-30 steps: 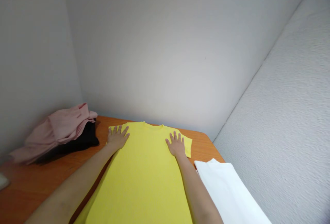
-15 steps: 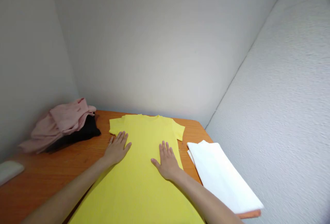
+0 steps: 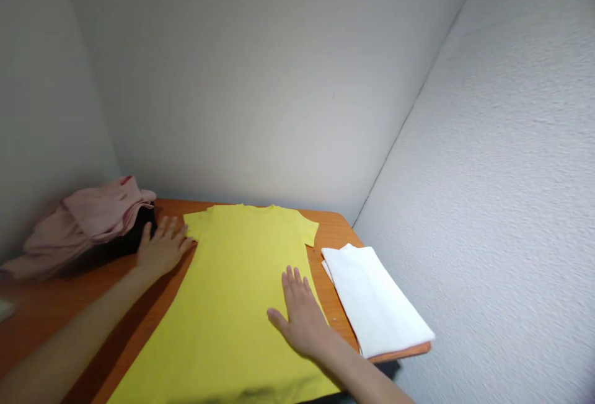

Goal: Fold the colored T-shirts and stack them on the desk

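While the shirt [image 3: 237,292] lies flat at table [image 3: 51,311] centre, the right hand [image 3: 300,317] presses open-palmed at its 4 o'clock edge, pinning it; the left hand [image 3: 160,249], fingers spread, rests at 10 o'clock beside the sleeve

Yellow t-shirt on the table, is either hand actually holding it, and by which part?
Nothing is held. The right hand lies open and flat on the yellow t-shirt, near its right edge. The left hand is open beside the left sleeve, fingertips near it.
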Action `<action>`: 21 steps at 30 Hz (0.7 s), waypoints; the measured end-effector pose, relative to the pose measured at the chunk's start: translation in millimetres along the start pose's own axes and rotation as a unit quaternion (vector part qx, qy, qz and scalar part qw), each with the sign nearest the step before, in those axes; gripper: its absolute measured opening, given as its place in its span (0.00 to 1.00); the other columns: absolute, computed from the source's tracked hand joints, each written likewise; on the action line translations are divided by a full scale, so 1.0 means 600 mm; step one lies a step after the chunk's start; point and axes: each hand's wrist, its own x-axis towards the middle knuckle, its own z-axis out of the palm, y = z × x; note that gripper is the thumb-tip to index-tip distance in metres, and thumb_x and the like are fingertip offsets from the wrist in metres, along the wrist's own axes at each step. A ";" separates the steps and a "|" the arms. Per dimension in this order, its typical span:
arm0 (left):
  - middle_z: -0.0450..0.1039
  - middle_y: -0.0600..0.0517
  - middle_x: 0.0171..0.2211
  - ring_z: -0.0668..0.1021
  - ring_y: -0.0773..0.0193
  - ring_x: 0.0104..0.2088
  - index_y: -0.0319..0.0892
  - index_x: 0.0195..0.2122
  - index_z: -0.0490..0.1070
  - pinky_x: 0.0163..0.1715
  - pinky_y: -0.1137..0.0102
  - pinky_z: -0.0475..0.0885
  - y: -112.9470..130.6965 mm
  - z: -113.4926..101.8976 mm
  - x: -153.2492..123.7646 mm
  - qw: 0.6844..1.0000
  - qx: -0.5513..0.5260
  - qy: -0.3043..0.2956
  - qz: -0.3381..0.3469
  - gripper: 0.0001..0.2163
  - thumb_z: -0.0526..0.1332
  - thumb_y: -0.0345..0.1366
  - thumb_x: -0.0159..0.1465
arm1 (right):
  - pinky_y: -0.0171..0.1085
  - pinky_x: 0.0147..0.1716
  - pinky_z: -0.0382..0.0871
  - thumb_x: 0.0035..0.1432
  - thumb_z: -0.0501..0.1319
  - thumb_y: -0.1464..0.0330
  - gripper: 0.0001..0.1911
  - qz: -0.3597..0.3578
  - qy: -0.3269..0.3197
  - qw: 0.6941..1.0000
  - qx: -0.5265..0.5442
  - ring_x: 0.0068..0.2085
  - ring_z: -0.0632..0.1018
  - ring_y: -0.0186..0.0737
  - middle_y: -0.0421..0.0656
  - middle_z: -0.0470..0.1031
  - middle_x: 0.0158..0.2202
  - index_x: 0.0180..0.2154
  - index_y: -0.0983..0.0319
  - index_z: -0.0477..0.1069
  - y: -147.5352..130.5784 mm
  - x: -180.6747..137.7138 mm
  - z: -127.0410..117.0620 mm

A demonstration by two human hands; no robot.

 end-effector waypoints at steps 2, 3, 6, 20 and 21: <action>0.52 0.39 0.68 0.49 0.40 0.68 0.39 0.60 0.66 0.63 0.41 0.33 -0.053 0.003 -0.001 1.000 0.017 0.006 -0.024 0.24 0.50 0.45 0.68 | 0.53 0.67 0.35 0.64 0.43 0.42 0.47 0.000 -0.043 0.999 0.011 0.68 0.31 0.53 0.45 0.22 0.69 0.69 0.68 0.34 -0.006 -0.034 0.005; 0.54 0.39 0.67 0.52 0.38 0.67 0.39 0.58 0.68 0.62 0.40 0.34 -0.076 0.006 -0.002 0.999 0.019 -0.001 -0.031 0.23 0.50 0.45 0.68 | 0.54 0.67 0.34 0.64 0.45 0.42 0.47 0.005 -0.057 0.998 0.013 0.68 0.30 0.54 0.44 0.22 0.69 0.69 0.67 0.34 -0.006 -0.047 0.009; 0.59 0.43 0.65 0.58 0.39 0.65 0.43 0.54 0.72 0.62 0.38 0.36 -0.120 0.013 0.001 0.999 0.027 -0.015 -0.043 0.21 0.50 0.46 0.68 | 0.55 0.67 0.33 0.64 0.46 0.43 0.45 0.020 -0.038 0.999 0.020 0.68 0.29 0.55 0.40 0.22 0.69 0.70 0.63 0.36 -0.003 -0.074 0.024; 0.56 0.48 0.67 0.61 0.43 0.65 0.61 0.67 0.51 0.59 0.39 0.61 0.427 -0.107 -0.299 0.866 -0.289 -0.050 0.404 0.29 0.56 0.49 0.65 | 0.39 0.60 0.57 0.68 0.50 0.60 0.29 0.153 0.161 0.973 0.066 0.63 0.64 0.46 0.56 0.63 0.62 0.63 0.72 0.58 0.218 0.193 -0.121; 0.60 0.49 0.65 0.64 0.45 0.64 0.64 0.65 0.54 0.56 0.42 0.66 0.466 -0.106 -0.324 0.849 -0.310 -0.054 0.424 0.27 0.57 0.46 0.66 | 0.39 0.60 0.58 0.68 0.49 0.61 0.27 0.169 0.165 0.970 0.060 0.62 0.65 0.46 0.58 0.64 0.61 0.62 0.73 0.60 0.238 0.219 -0.128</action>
